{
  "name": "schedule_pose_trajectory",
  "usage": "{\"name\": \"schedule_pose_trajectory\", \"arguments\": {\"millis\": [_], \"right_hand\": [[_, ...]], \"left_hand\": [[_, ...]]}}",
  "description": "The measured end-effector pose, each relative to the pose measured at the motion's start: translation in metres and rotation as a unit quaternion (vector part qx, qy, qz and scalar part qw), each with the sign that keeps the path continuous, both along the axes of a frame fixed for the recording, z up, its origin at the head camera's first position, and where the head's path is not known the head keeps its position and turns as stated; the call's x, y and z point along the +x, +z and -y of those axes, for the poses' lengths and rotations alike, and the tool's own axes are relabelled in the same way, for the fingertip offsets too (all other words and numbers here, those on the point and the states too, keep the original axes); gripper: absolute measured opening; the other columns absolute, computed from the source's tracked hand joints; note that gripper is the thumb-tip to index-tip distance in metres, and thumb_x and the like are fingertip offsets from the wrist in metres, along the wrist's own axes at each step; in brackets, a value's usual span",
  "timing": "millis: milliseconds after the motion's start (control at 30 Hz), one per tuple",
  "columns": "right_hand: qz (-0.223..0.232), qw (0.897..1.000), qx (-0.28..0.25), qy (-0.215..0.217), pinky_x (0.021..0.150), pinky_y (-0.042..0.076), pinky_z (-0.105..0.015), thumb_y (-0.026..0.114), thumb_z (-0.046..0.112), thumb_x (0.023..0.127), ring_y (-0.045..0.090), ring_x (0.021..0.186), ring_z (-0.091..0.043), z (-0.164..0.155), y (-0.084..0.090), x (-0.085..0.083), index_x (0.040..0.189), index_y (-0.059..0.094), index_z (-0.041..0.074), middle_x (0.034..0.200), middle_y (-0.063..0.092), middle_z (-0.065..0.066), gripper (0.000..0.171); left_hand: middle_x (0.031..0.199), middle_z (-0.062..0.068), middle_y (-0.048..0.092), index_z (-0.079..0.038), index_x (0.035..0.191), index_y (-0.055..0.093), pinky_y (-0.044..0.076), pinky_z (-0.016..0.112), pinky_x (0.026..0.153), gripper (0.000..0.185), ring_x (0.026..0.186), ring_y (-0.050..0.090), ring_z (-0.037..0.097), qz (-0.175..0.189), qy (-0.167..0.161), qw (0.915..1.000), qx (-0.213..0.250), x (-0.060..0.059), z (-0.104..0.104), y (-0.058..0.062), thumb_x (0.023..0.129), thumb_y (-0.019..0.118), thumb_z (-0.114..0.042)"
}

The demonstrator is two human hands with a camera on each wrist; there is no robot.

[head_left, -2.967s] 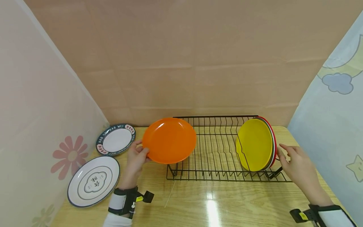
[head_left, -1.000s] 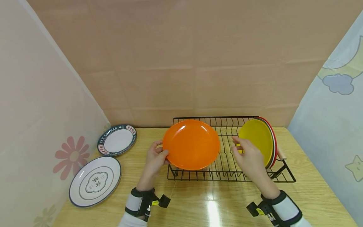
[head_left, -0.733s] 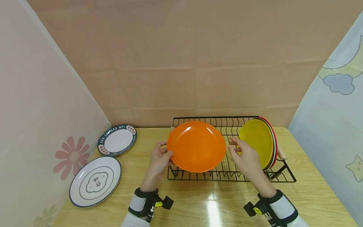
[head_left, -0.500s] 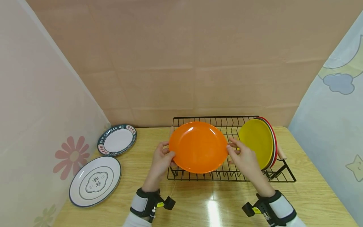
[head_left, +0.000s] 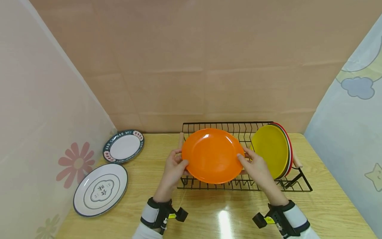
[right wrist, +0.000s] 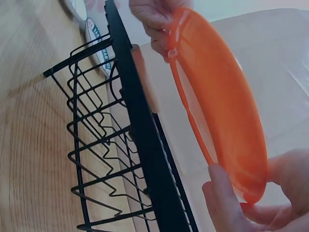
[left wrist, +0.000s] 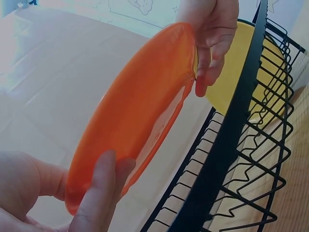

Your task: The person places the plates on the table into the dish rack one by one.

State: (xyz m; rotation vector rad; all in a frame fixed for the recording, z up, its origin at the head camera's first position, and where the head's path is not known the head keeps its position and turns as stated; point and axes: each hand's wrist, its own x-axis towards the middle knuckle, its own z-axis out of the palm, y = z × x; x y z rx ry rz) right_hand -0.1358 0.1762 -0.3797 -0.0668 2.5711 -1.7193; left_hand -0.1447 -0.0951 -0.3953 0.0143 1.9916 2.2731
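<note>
An orange plate [head_left: 212, 156] is held level above the black wire dish rack [head_left: 232, 184], its base apart from the wires in both wrist views. My left hand [head_left: 174, 167] pinches its left edge, thumb on top and fingers [left wrist: 99, 193] underneath. At the opposite edge my right hand [head_left: 257, 167] pinches the rim the same way, with fingers [right wrist: 224, 195] below the plate. Behind the right hand, a yellow plate [head_left: 270, 151] stands upright in the rack, in front of a red-rimmed plate [head_left: 290, 156] and others mostly hidden.
Two white plates lie at the left: a green-rimmed plate [head_left: 123, 146] at the back and a larger blue-rimmed plate [head_left: 101, 191] nearer. Wooden handles [head_left: 180, 140] sit at the rack's ends. A brown backdrop [head_left: 191, 66] rises behind the wooden table [head_left: 238, 215].
The left hand has carried the orange plate rightward over the rack. My right hand has left the rack's right end, moved left and taken hold of the plate's right edge.
</note>
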Motion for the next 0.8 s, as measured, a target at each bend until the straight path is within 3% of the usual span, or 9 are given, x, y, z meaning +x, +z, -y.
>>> {"name": "schedule_pose_trajectory", "arguments": {"millis": [300,567,800], "right_hand": [[0.038,0.997,-0.068,0.001,0.068,0.056,-0.032,0.055,0.026,0.092,0.066,0.086,-0.013,0.002,-0.0017,-0.0012,0.144,0.027,0.005,0.132,0.044,-0.027,0.063],[0.058,0.993,-0.098,-0.017,0.071,0.055,-0.031,0.054,0.017,0.093,0.065,0.081,-0.007,0.005,-0.0029,-0.0036,0.143,0.027,0.009,0.122,0.046,-0.025,0.057],[0.061,0.991,-0.118,-0.02,0.071,0.055,-0.029,0.053,0.014,0.093,0.065,0.08,-0.006,0.0063,-0.0036,-0.0026,0.145,0.025,0.011,0.119,0.045,-0.022,0.059]], "left_hand": [[0.098,0.02,0.06,-0.001,0.125,0.035,0.056,0.036,0.06,0.045,0.058,0.063,0.014,-0.011,-0.015,0.9998,0.0,-0.0006,-0.0012,-0.0013,0.084,0.051,0.005],[0.1,0.022,0.06,-0.001,0.126,0.033,0.055,0.031,0.058,0.046,0.058,0.064,0.014,-0.012,-0.022,0.9997,-0.001,-0.0005,-0.0032,-0.0006,0.084,0.052,0.005],[0.104,0.022,0.06,-0.003,0.126,0.035,0.055,0.045,0.066,0.046,0.06,0.065,0.015,-0.011,-0.025,0.9996,-0.009,0.0,-0.0003,-0.0019,0.085,0.053,0.004]]}}
